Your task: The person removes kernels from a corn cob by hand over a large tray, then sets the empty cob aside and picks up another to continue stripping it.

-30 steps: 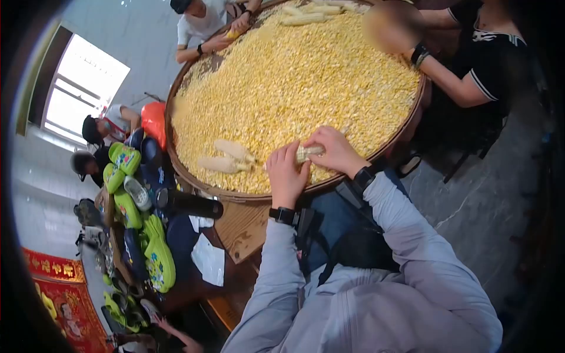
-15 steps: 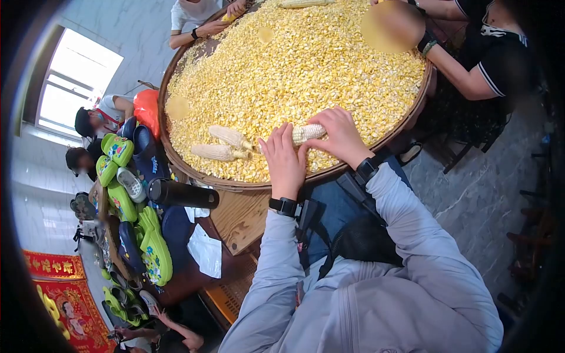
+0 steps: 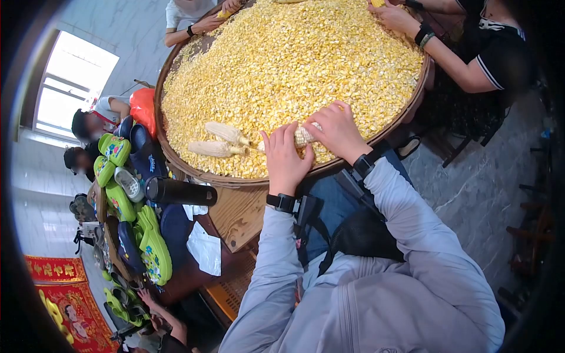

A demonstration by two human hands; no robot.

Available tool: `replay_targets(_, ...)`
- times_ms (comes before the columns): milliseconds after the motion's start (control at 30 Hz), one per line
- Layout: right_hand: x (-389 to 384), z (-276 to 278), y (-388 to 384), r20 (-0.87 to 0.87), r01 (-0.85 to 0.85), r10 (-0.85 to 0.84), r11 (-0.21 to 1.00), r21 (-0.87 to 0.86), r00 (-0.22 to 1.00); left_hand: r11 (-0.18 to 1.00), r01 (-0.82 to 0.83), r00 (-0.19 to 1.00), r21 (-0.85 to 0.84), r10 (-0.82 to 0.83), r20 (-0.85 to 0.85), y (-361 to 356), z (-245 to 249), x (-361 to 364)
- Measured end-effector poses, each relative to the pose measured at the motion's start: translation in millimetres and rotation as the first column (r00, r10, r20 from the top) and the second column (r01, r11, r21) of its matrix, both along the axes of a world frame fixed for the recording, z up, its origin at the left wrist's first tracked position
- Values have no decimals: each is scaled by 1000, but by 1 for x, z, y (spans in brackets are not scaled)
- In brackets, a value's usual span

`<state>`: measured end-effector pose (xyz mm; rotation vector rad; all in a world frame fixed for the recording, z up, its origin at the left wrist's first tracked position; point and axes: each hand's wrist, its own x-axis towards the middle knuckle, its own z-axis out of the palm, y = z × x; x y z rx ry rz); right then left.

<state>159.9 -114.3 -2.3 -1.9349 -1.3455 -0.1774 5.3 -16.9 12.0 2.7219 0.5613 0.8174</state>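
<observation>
Both my hands are on one pale corn cob at the near edge of a wide round basket. My left hand wraps its left end, and my right hand grips the right end with the fingers over the top. Kernels still show on the part between my hands; the ends are covered by my fingers. Loose yellow kernels fill the basket around it. Just left of my left hand lie two stripped cobs, an upper cob and a lower cob.
The basket rim curves just below my hands. Beyond it, two other people hold cobs. To the left, a black bottle, a white packet and piled clogs lie on a table. A wooden board sits below the rim.
My right hand has shifted slightly left and rolled over the cob, covering more of its right end. My left hand stays on the cob. The view has moved a little.
</observation>
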Motion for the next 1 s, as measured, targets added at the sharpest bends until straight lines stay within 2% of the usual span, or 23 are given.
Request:
replay_targets(100,1,1,0,-47,-9,10,1000,4,999,999,-23,1000,38,23,-11,0,3,2)
replay_targets(167,0,8,-3,-93,-32,30,999,-17,995,998,-6,998,-67,11,64,1,1,1)
replay_targets(267,0,8,-3,-73,-34,31,998,-50,997,999,-1,995,-41,5,97,-1,4,0)
replay_targets(433,11,-8,5,-307,-63,54,998,-19,950,999,-1,997,-49,5,80,0,5,-2)
replay_targets(567,8,-1,1,-295,-77,65,997,-29,953,999,-21,994,-30,24,103,0,2,-1)
replay_targets(767,5,5,-4,-175,-130,124,991,-23,977,997,-42,993,-68,49,107,1,-1,0)
replay_targets(867,9,-1,-1,-205,-135,122,989,-54,971,998,-41,995,-51,46,93,3,-3,0)
replay_targets(933,13,-6,0,-329,-186,156,980,-64,931,998,-40,995,-44,44,88,2,-1,-1)
replay_targets(1000,18,-8,0,-368,-212,170,974,-76,914,999,-40,996,-37,43,84,2,-1,-1)
